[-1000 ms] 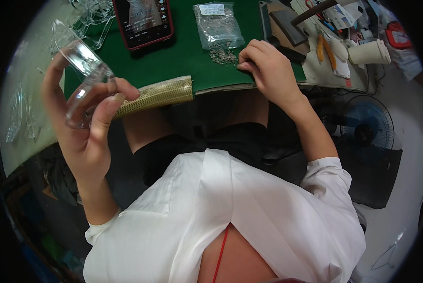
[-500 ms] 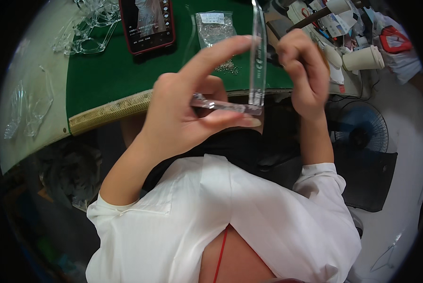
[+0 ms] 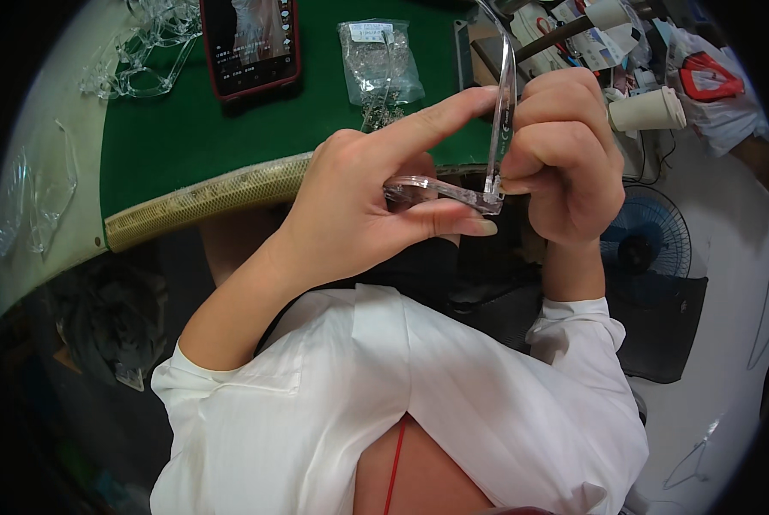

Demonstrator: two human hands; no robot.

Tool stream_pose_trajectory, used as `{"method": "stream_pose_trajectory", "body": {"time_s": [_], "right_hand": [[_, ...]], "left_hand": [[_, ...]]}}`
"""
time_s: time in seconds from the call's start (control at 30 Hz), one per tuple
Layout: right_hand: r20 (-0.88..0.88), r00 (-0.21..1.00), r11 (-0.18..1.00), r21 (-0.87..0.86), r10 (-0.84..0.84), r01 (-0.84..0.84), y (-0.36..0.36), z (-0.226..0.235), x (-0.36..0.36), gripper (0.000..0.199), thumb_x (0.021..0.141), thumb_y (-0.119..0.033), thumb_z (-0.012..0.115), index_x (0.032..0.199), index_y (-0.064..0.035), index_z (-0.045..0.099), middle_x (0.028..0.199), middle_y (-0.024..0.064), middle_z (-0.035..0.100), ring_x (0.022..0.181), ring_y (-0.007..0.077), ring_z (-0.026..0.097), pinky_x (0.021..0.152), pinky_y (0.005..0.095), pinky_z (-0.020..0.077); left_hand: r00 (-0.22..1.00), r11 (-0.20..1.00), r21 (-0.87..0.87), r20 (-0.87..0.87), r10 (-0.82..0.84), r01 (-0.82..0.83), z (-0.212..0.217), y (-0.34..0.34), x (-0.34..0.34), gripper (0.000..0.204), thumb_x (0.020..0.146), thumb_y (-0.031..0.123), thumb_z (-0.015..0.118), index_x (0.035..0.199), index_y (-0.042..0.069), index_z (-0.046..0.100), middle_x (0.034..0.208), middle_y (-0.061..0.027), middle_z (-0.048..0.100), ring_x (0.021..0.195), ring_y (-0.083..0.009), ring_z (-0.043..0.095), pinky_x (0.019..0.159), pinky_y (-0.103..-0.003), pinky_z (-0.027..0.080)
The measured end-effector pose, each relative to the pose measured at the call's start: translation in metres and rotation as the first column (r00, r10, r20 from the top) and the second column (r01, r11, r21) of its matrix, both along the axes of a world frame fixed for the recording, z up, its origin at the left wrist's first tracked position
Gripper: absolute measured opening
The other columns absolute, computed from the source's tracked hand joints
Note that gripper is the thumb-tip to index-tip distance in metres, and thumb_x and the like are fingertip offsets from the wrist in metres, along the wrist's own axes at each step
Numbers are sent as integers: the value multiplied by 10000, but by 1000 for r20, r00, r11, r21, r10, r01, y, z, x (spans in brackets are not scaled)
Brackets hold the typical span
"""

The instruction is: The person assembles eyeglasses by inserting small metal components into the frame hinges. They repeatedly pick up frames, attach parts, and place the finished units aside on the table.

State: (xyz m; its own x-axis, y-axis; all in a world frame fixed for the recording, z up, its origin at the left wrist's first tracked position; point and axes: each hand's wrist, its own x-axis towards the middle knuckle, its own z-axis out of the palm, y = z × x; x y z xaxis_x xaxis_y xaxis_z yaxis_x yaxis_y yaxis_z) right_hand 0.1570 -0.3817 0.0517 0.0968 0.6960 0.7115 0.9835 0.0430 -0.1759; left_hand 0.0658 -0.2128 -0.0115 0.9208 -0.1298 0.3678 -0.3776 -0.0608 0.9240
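a worker's pale table [image 3: 45, 129] stretches out on either side of the phone [image 3: 251, 43], and a white shirt [image 3: 384, 360] fills the foreground on the wearer's side of it. a green mat [image 3: 170, 137] lies under the phone; a blue fan [image 3: 650, 232] stands well off to its lower right. also to the phone's lower right, the left hand [image 3: 342, 206] grips a clear frame between thumb and fingers, index finger stretched to the upright temple [image 3: 502, 103]. farther right of the phone, the right hand [image 3: 569, 154] is curled closed, fingertips at the frame's hinge corner; whether they pinch anything cannot be told. a tangled heap [image 3: 144, 60] of clear frames sits left of the phone. the frame [image 3: 440, 184] itself is held below and right of the phone. a clear bag [image 3: 380, 64] lies near the phone's right side, a white cup [image 3: 646, 110] well beyond. small metal bits [image 3: 380, 116] lie to the phone's lower right, beside the bag.
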Motion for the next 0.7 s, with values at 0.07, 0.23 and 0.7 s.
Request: {"method": "stream_pose_trajectory", "body": {"time_s": [0.07,0.23,0.7], "right_hand": [[3,1000,1000,-2,3,-3,-1,1,1,222,672,-237,707,745,-55,602,741,39,565,700,213,515,644,292,389],[-24,999,1000,18,21,-21,-2,-1,4,248,685,-269,711,744,-50,610,733,41,565,696,205,517,617,285,404],[-82,993,995,58,90,-85,-1,-4,9,244,723,-258,718,755,-38,618,742,47,574,684,194,509,593,280,406]], "left_hand": [[1000,1000,-16,-13,-4,4,0,0,-1,847,642,184,826,1383,51,436,1213,-67,619,560,-92,526,578,-229,457],[999,1000,-26,-47,-13,12,3,0,-3,849,641,165,824,1384,49,432,1278,-67,583,579,-76,546,587,-218,460],[998,997,-73,-56,-28,24,3,-1,-3,890,631,185,842,1396,37,412,1237,-54,608,581,-39,514,562,-192,422]]}}
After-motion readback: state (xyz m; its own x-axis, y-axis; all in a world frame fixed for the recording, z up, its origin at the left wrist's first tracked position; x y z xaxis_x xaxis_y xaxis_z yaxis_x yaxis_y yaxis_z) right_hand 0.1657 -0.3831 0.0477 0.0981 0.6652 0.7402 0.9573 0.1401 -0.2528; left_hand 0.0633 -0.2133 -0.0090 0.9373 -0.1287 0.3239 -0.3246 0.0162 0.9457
